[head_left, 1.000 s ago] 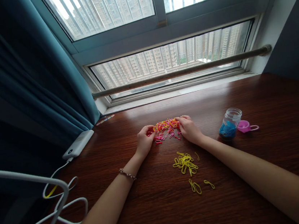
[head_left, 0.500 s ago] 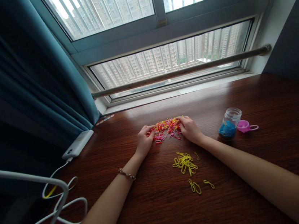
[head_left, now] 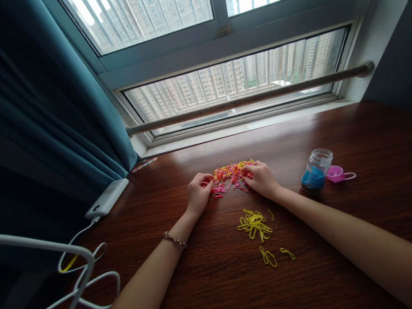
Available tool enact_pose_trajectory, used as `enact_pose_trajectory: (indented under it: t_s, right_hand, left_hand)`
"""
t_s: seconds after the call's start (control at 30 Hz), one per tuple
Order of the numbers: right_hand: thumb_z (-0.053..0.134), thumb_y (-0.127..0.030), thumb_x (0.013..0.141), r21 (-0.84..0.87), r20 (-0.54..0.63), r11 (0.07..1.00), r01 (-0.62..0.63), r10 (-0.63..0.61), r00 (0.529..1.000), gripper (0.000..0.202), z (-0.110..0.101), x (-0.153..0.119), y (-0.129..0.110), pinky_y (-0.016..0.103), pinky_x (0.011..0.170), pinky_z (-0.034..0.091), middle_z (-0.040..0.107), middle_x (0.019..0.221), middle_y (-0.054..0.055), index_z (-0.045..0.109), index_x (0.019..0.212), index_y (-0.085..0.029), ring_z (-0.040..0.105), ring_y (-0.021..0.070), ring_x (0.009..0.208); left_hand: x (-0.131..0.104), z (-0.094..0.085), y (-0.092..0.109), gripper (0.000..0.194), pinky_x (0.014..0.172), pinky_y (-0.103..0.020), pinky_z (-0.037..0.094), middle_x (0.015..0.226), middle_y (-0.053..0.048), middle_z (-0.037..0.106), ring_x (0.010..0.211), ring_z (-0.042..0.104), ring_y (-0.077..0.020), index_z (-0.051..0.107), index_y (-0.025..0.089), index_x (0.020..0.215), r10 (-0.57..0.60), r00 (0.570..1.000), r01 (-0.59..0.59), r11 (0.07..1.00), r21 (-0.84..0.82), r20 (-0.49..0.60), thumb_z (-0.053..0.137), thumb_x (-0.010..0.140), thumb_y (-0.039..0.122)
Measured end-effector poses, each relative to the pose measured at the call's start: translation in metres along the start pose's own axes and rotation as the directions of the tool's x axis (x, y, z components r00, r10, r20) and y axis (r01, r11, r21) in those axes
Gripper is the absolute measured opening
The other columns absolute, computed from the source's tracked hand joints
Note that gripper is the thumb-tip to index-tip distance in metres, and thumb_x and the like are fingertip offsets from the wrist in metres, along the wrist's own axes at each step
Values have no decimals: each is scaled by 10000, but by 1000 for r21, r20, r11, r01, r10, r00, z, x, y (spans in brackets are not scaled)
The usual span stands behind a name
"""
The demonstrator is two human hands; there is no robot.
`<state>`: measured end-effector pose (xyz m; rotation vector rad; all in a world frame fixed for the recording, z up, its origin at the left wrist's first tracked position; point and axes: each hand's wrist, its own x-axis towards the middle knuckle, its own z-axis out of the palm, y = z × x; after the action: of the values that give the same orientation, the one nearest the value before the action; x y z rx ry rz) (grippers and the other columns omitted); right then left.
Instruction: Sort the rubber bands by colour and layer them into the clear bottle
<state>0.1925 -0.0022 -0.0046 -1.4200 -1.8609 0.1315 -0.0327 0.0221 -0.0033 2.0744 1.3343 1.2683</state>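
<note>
Head view, both hands at work; places given relative to the pile (head_left: 228, 173).

Step in hand, my judgement: fingering through the pile of small mixed bands, pink, red, orange and yellow, from both ends. I'd say the next move calls for a fine fingertip pinch on a single band and a light touch with the other hand, since the bands overlap and could drag one another along.

Left hand (head_left: 199, 194): at the pile's left edge, fingers curled, thumb and forefinger close to the outermost bands. Right hand (head_left: 261, 179): at the right edge, fingers bent in among the bands. Whether either one grips a band I cannot tell; the fingertips are too small and partly hidden.

The pile itself lies between the two hands on the table (head_left: 207, 284). Yellow bands (head_left: 255, 225) lie on the near side of the pile, apart from it, a few strays nearest me. Well to its right: an open jar (head_left: 319, 159) with blue contents, pink cup (head_left: 335, 173) just beside it.
</note>
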Motion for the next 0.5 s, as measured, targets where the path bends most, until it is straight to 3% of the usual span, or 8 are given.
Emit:
enact_pose_trajectory:
  t_s: [0.13, 0.3, 0.4, 0.5]
  right_hand:
    - [617, -187, 710, -17, 54, 1000, 0, 0, 999, 127, 1, 1, 1, 303, 710, 408, 628, 739, 49, 657, 828, -209, 517, 204, 768]
    - [598, -159, 735, -2, 54, 1000, 15, -15, 998, 125, 4, 2, 4, 296, 723, 405, 642, 756, 41, 642, 845, -198, 525, 198, 780]
    - [569, -140, 757, 38, 29, 999, 29, -30, 999, 126, 4, 2, 4, 294, 721, 404, 648, 781, 37, 622, 861, -187, 531, 196, 792]
    - [515, -107, 781, 105, -13, 994, 37, -36, 999, 146, 3, 2, 3, 285, 720, 411, 632, 825, 49, 601, 880, -171, 544, 181, 779]
  left_hand:
    - [1, 0, 3, 222, 584, -213, 450, 758, -12, 518, 653, 510, -108, 658, 217, 942, 64, 997, -65, 997, 40, 31, 503, 785, 232]
    - [1, 2, 2, 345, 628, -224, 448, 745, -1, 500, 657, 496, -106, 541, 217, 1147, 62, 997, -66, 996, 67, 51, 475, 809, 204]
    - [1, 2, 0, 277, 645, -243, 459, 782, -14, 549, 676, 522, -117, 553, 175, 1068, 19, 1000, -20, 998, 62, 13, 497, 802, 224]
    - [1, 2, 0, 145, 667, -259, 468, 828, -34, 573, 742, 550, -139, 596, 166, 880, 51, 999, -52, 995, 89, 14, 494, 806, 237]
